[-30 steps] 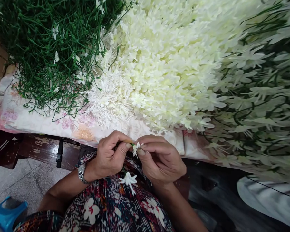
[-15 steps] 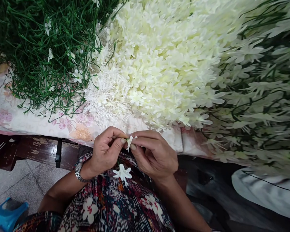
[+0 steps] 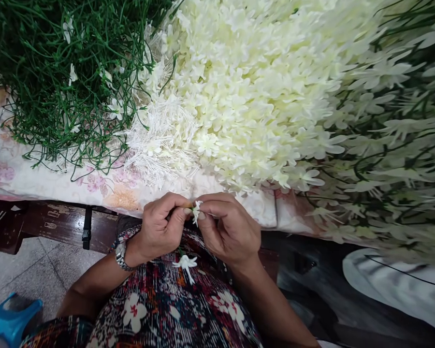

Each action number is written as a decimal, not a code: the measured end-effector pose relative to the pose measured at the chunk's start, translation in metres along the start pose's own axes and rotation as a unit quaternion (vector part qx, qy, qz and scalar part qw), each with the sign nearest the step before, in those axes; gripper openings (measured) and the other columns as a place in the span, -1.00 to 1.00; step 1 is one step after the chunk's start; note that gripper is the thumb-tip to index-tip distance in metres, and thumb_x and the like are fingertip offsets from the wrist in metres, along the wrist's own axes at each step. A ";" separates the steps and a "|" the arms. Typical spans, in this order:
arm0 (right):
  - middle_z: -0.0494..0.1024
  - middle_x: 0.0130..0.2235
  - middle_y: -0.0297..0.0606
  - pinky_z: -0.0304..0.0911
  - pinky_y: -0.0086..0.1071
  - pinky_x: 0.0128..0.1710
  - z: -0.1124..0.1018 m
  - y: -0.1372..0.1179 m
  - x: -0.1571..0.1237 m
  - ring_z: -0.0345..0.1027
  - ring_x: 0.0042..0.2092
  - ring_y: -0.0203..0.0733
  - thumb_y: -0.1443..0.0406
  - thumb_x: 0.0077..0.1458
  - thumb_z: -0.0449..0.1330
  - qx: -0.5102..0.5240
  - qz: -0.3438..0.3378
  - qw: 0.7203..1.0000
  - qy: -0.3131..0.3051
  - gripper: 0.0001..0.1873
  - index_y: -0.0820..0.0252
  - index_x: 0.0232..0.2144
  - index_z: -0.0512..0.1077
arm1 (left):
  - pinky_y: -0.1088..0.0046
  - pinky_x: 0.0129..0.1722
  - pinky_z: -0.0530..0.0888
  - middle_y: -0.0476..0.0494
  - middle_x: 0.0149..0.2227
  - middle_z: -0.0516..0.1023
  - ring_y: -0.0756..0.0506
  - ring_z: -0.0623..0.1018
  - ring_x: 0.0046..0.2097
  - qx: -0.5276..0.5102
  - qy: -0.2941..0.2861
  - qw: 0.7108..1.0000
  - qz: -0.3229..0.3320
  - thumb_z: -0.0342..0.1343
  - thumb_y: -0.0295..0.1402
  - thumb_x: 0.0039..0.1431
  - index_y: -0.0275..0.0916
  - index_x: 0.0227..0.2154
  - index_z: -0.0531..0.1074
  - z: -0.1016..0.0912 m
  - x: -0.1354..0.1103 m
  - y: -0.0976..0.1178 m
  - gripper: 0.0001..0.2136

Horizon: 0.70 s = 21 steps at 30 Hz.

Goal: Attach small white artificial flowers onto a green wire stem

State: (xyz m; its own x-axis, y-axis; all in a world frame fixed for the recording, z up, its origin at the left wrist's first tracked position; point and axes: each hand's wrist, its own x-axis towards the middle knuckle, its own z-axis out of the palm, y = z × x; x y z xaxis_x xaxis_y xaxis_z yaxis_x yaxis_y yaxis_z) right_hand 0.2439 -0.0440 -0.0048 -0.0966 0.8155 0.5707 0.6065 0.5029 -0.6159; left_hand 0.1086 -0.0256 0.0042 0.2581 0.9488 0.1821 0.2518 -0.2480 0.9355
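My left hand (image 3: 159,227) and my right hand (image 3: 228,229) meet over my lap, both pinched on one small white artificial flower (image 3: 195,210) on a thin green stem. A second white flower (image 3: 185,263) on the same stem hangs below my left hand, against my patterned dress. A silver watch (image 3: 121,255) sits on my left wrist. Just beyond my fingers lies a heap of loose cream petals (image 3: 253,96), with a bunch of white stamens (image 3: 159,140) at its left edge.
A tangle of green wire stems (image 3: 61,72) fills the far left of the floral cloth (image 3: 105,186) on a dark wooden bench (image 3: 58,224). Finished flower sprays (image 3: 391,145) pile up at right. A blue plastic object (image 3: 7,321) sits on the floor at lower left.
Both hands have shifted slightly left and up in the picture, still pinching the same flower. The hanging flower has swung a little beneath them.
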 end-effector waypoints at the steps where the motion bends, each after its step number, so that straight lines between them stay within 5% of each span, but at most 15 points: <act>1: 0.41 -0.41 -0.26 0.26 -0.41 -0.44 0.000 0.000 0.000 0.31 -0.35 -0.29 0.49 -0.07 0.08 -0.001 0.001 1.000 0.000 -0.77 0.16 -0.30 0.24 | 0.59 -0.51 0.33 0.01 -0.54 0.40 0.09 0.37 -0.53 0.001 0.003 1.000 0.004 -0.03 -0.50 0.06 -0.27 -0.43 0.35 0.000 0.000 -0.001 -0.92; 21: 0.40 -0.45 -0.34 0.23 -0.44 -0.44 0.004 0.000 0.001 0.29 -0.40 -0.33 0.44 -0.04 0.08 0.089 0.090 0.992 0.012 -0.88 0.16 -0.40 0.30 | 0.60 -0.50 0.35 -0.02 -0.51 0.40 0.07 0.38 -0.49 -0.028 -0.041 0.998 -0.031 -0.04 -0.50 0.05 -0.28 -0.44 0.33 -0.005 0.005 -0.001 -0.93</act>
State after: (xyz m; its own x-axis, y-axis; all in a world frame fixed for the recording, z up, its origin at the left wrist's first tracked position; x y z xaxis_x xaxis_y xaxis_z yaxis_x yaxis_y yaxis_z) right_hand 0.2408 -0.0420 -0.0066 0.0200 0.8903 0.4549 0.4639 0.3948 -0.7930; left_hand 0.1048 -0.0198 0.0057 0.3195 0.9423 0.0996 0.2176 -0.1752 0.9602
